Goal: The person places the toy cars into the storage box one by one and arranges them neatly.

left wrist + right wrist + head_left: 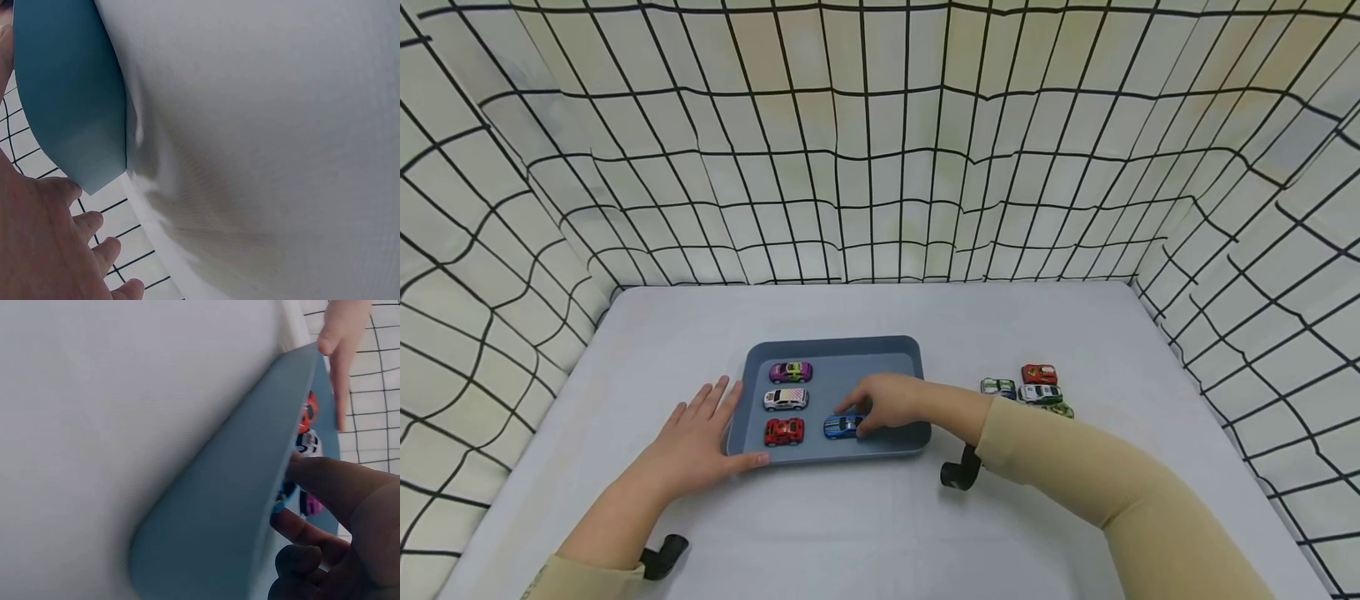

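Now: right hand [892, 400] pinching blue toy car [840, 427] near front edge of tray [865, 360]; left hand [696, 443] spread, empty; seemingly placement, release due.

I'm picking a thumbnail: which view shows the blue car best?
The head view: most of the blue car shows, pinched by the right hand. The right wrist view shows a sliver past the tray wall; the left wrist view, none.
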`<move>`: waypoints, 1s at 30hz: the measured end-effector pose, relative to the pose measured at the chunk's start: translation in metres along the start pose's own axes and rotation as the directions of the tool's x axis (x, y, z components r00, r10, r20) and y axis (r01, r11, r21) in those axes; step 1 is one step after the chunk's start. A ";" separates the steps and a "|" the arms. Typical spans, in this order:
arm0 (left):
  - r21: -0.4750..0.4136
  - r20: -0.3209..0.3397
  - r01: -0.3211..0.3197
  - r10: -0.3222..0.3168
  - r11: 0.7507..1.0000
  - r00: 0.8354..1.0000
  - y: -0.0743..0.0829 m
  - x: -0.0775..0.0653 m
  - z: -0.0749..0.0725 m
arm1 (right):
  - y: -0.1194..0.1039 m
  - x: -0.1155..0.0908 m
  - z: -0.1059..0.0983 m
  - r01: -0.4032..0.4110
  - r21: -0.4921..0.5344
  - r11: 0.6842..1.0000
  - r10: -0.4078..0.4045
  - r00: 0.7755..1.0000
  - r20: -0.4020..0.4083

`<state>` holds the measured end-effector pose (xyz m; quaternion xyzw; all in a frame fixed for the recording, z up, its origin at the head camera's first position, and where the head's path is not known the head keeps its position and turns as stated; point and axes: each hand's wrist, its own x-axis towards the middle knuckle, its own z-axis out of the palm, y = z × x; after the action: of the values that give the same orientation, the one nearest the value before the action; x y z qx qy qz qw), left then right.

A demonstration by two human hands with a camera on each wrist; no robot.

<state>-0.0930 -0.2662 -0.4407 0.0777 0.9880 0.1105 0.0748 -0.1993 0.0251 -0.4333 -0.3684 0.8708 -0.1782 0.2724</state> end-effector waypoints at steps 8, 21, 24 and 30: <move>-0.001 0.004 0.005 -0.005 1.000 1.000 0.000 0.000 0.001 | 0.002 -0.005 -0.015 0.010 0.067 0.998 -0.007 0.999 -0.049; 0.001 0.003 0.002 -0.002 1.000 1.000 -0.002 -0.001 0.003 | 0.027 -0.036 -0.045 0.027 0.141 0.990 -0.009 0.992 -0.129; 0.005 -0.003 0.003 -0.003 1.000 1.000 -0.002 -0.001 0.004 | 0.039 -0.049 -0.051 0.012 0.159 0.987 0.012 0.988 -0.152; 0.003 -0.006 0.007 -0.007 1.000 1.000 -0.001 -0.001 0.003 | 0.064 -0.079 -0.062 -0.049 0.191 0.980 0.082 0.982 -0.171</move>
<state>-0.0917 -0.2666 -0.4441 0.0738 0.9886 0.1092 0.0722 -0.2263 0.1329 -0.3899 -0.2951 0.8829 -0.2816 0.2326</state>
